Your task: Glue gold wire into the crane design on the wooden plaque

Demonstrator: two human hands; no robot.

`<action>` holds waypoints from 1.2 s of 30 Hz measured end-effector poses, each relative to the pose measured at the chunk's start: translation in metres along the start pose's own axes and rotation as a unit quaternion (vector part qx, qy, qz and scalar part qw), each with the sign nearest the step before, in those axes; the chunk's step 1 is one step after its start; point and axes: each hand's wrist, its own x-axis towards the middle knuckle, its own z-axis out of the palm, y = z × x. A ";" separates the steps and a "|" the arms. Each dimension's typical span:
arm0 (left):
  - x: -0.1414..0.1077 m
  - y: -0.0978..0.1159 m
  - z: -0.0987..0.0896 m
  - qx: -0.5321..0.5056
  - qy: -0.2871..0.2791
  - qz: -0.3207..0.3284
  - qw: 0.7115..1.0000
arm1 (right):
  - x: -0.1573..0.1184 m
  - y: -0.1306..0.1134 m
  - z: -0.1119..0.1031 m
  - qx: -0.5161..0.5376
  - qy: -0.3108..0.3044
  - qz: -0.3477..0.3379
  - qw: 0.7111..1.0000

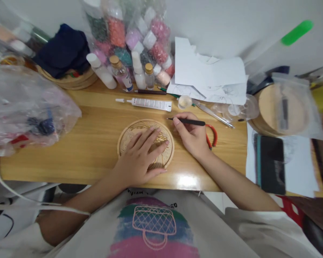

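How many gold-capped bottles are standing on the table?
2. The larger bottle is on the left; the smaller bottle is to its right, past a white bottle. More could be hidden among the bagged jars behind.

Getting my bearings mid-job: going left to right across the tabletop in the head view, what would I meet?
Plastic bag, carved wooden disc under the left hand, slim black tool in the right hand, red-handled tool, black phone.

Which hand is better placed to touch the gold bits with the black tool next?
Probably the right hand: it holds the black tool near the round board. The left hand lies spread over the board.
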 end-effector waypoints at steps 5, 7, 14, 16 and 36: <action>0.000 0.000 0.000 -0.004 -0.002 0.000 1.000 | 0.000 0.001 0.000 0.004 0.003 -0.004 1.000; 0.000 0.000 0.000 -0.001 0.002 0.003 1.000 | 0.000 0.000 0.000 0.001 0.007 -0.008 1.000; 0.000 -0.001 0.000 0.001 0.005 0.005 1.000 | 0.000 0.000 0.000 -0.001 0.007 -0.005 1.000; -0.001 -0.001 0.000 0.001 0.003 0.002 1.000 | 0.000 0.000 0.000 -0.004 0.010 -0.005 1.000; -0.001 0.000 0.001 -0.008 0.003 -0.005 1.000 | 0.000 0.003 -0.001 0.003 0.009 -0.003 1.000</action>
